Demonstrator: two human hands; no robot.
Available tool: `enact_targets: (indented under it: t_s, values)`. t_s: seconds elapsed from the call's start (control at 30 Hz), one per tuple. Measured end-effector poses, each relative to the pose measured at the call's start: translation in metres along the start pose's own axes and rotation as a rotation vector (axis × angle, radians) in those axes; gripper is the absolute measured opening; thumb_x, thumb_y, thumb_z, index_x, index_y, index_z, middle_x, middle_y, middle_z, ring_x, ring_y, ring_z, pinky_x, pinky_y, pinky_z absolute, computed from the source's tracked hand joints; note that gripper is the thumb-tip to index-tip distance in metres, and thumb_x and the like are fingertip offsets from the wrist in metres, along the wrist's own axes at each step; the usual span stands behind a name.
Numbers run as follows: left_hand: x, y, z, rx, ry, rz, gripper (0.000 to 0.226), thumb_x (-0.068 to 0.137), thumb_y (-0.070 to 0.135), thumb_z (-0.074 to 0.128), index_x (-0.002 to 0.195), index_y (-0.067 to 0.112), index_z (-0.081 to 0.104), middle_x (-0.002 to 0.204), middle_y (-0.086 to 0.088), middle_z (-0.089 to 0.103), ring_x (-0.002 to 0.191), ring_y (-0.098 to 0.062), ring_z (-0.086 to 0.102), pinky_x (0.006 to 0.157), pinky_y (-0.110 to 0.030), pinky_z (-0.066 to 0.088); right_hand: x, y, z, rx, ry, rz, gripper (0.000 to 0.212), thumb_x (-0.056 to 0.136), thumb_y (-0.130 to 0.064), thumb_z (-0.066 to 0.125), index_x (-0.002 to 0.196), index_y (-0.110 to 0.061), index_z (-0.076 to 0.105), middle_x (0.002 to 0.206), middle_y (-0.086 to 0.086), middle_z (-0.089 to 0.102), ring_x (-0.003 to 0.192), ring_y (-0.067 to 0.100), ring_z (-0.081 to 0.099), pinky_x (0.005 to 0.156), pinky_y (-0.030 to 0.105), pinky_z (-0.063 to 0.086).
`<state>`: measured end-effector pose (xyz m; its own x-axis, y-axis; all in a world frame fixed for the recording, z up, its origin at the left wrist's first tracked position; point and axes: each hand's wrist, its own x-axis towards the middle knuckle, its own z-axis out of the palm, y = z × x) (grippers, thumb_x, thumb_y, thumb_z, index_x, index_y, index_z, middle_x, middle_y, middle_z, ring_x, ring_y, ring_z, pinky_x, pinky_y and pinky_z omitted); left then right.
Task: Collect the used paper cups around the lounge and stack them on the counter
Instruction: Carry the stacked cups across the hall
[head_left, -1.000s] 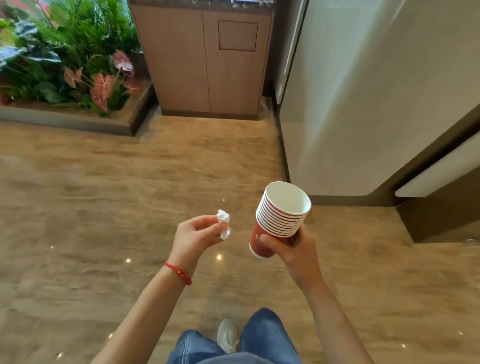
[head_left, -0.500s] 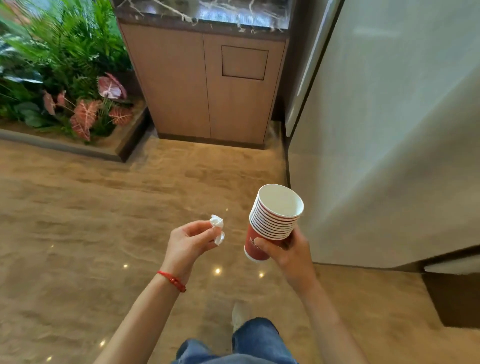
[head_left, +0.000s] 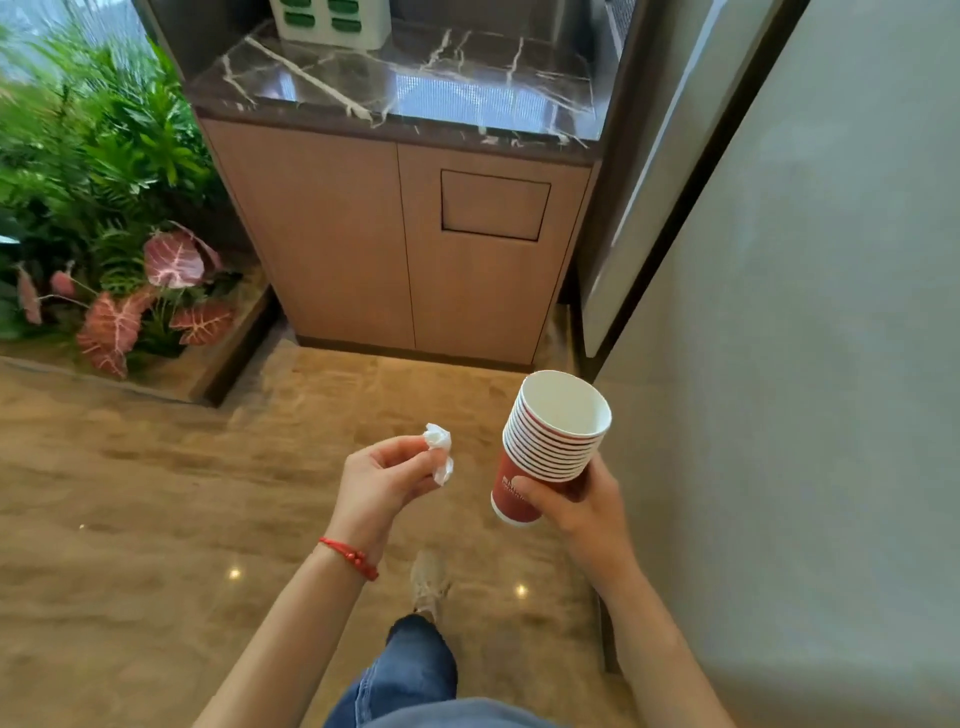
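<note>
Head view: cup stack (head_left: 550, 447) lettering blurred

- Stack of red paper cups (head_left: 545, 452), nested one inside another, white rims banded in a row, top cup white inside with nothing visible in it; tilted with mouth up and to the far right, gripped low on the outer cup, near right of scene, off the floor.
- Counter (head_left: 395, 88) of dark marble with white veins, atop a wooden cabinet, far centre, well apart from the stack.
</note>
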<state>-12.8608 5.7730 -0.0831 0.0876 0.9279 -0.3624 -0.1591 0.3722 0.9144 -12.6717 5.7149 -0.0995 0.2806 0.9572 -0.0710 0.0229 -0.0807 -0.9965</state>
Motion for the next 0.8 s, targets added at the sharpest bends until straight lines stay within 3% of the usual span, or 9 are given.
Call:
enact_targets:
  t_s: [0.23, 0.53, 0.67, 0.8]
  values:
    - [0.162, 0.078, 0.009, 0.060, -0.048, 0.030, 0.009, 0.073, 0.003, 0.072, 0.074, 0.012, 0.075, 0.068, 0.000, 0.073, 0.066, -0.009, 0.068, 0.059, -0.020, 0.054, 0.169, -0.028, 0.043, 0.016, 0.044, 0.005, 0.060, 0.055, -0.027, 0.083, 0.109, -0.027, 0.058, 0.103, -0.007, 0.069, 0.095, 0.006, 0.065, 0.071, 0.015, 0.051]
    - [0.317, 0.132, 0.034, 0.072, -0.096, 0.017, 0.009, 0.073, 0.005, 0.072, 0.072, 0.013, 0.076, 0.067, 0.002, 0.071, 0.067, -0.007, 0.067, 0.062, -0.019, 0.053, 0.323, -0.042, 0.053, 0.039, 0.113, 0.009, 0.060, 0.054, -0.027, 0.089, 0.106, -0.028, 0.059, 0.096, -0.013, 0.070, 0.091, 0.002, 0.066, 0.069, 0.012, 0.051]
    - [0.385, 0.146, 0.048, 0.068, -0.084, 0.022, 0.010, 0.072, 0.006, 0.073, 0.071, 0.016, 0.076, 0.067, 0.003, 0.071, 0.067, -0.008, 0.067, 0.063, -0.021, 0.053, 0.396, -0.045, 0.053, 0.050, 0.095, 0.013, 0.068, 0.046, -0.043, 0.082, 0.108, -0.030, 0.057, 0.104, -0.011, 0.067, 0.094, 0.000, 0.064, 0.070, 0.012, 0.051]
    - [0.451, 0.170, 0.074, 0.068, -0.069, 0.016, 0.011, 0.060, 0.016, 0.075, 0.071, 0.017, 0.076, 0.065, 0.002, 0.071, 0.067, -0.011, 0.068, 0.061, -0.020, 0.053, 0.475, -0.049, 0.049, 0.065, 0.065, 0.010, 0.074, 0.046, -0.041, 0.082, 0.113, -0.021, 0.057, 0.107, -0.003, 0.068, 0.099, 0.010, 0.065, 0.074, 0.017, 0.053]
